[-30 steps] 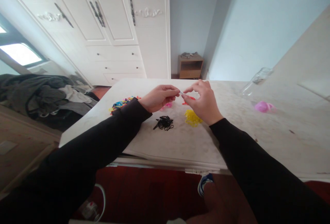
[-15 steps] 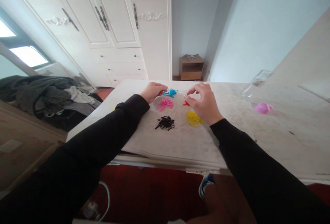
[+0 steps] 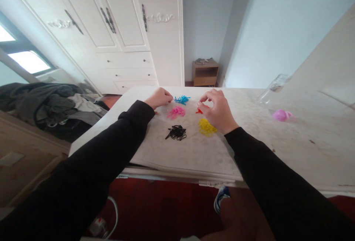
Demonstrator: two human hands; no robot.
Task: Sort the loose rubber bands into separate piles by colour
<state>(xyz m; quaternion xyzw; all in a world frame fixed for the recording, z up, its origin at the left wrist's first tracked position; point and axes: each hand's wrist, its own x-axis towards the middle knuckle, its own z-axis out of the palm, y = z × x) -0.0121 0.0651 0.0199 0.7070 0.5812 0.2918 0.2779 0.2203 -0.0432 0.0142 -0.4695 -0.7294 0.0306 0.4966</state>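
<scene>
Small piles of rubber bands lie on the white tabletop [image 3: 191, 156]: blue [image 3: 182, 99], pink [image 3: 176, 112], black [image 3: 176, 132], yellow [image 3: 206, 126] and red [image 3: 199, 111]. Just left of the blue pile is my left hand [image 3: 161, 98], its fingers pressed together; anything between them is too small to make out. My right hand [image 3: 219, 111] hovers over the red pile, partly covering it, with thumb and index curled into a pinch. What the right fingertips hold, if anything, I cannot make out. A bit of orange shows beside my left wrist.
To the right, a clear glass jar [image 3: 274, 87] lies tilted on the table, near a pink bundle [image 3: 283, 115]. Clothes [image 3: 47, 104] are heaped at the left. Behind stand a white wardrobe [image 3: 163, 48] and a small wooden nightstand [image 3: 205, 74].
My left hand has moved left, away from the blue pile, leaving more of it in view. My right hand has stayed nearly in place above the red pile. The view has shifted slightly.
</scene>
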